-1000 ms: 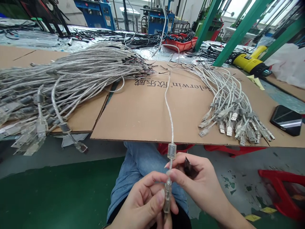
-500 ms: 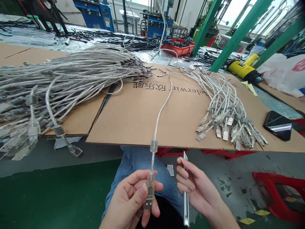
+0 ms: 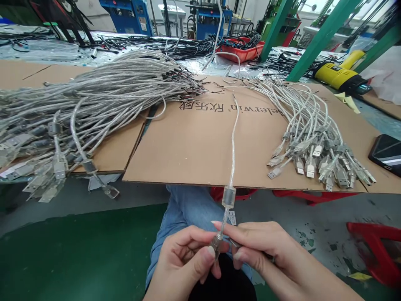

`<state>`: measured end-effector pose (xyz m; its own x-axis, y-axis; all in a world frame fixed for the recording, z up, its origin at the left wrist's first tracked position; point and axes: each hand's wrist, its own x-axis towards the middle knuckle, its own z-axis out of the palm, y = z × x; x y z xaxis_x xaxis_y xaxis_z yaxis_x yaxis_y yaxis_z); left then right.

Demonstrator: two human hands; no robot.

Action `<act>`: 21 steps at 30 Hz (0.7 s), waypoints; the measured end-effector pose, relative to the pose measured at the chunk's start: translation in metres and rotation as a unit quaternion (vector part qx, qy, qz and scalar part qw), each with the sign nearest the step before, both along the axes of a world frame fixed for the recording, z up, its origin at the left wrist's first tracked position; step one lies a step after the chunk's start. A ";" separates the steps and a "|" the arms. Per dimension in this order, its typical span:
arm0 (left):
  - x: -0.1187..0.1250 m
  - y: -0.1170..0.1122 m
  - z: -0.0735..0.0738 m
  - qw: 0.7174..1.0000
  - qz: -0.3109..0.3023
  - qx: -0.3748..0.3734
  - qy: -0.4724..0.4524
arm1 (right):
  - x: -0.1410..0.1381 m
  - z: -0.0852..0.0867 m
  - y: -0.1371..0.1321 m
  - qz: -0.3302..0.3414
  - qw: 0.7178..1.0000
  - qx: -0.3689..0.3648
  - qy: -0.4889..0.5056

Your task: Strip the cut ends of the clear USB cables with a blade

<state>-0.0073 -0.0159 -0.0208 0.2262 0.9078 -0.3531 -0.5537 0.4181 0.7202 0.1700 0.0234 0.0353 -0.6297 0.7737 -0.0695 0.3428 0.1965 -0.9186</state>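
Note:
My left hand (image 3: 184,261) pinches the plug end of a clear-jacketed USB cable (image 3: 233,142) between thumb and fingers. The plug's metal end is mostly hidden by the fingers. A grey ferrite bead (image 3: 229,197) sits on the cable just above, past the cardboard's front edge. From there the cable runs away over the cardboard to its thin far end. Against the left fingers, my right hand (image 3: 272,251) is closed round a slim silver utility knife (image 3: 234,243). Only a little of the knife shows, close beside the plug; whether it touches cannot be made out.
A large heap of similar cables (image 3: 119,96) covers the left side. To the right, a smaller bunch of USB cables (image 3: 316,138) lies on the cardboard (image 3: 188,154), with a black phone (image 3: 387,152) beyond. A yellow heat gun (image 3: 338,77) and red tray (image 3: 242,53) are farther back.
My right hand has moved left and up to the plug, bringing the knife with it. The plug has tilted and turned in my left hand. The view has shifted slightly left.

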 end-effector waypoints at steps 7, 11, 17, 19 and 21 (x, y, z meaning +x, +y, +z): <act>-0.002 0.001 0.000 0.999 -0.004 0.025 0.030 | 0.000 0.000 -0.001 0.008 0.996 0.077 -0.047; -0.002 0.000 0.000 0.998 -0.002 0.050 0.049 | -0.002 0.002 -0.001 -0.004 0.995 0.096 -0.039; -0.003 -0.001 -0.004 0.984 0.028 0.106 0.140 | 0.000 0.002 -0.001 0.004 0.992 0.112 -0.053; -0.003 -0.001 -0.004 0.978 0.037 0.126 0.165 | 0.000 0.003 -0.001 0.001 0.991 0.115 -0.062; -0.002 -0.001 -0.003 0.970 0.052 0.147 0.186 | -0.001 0.004 -0.001 -0.001 0.990 0.118 -0.071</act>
<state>-0.0096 -0.0165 -0.0242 0.0350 0.9928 -0.1143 -0.2602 0.1195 0.9581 0.1688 0.0219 0.0389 -0.6251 0.7801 0.0256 0.4660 0.3992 -0.7896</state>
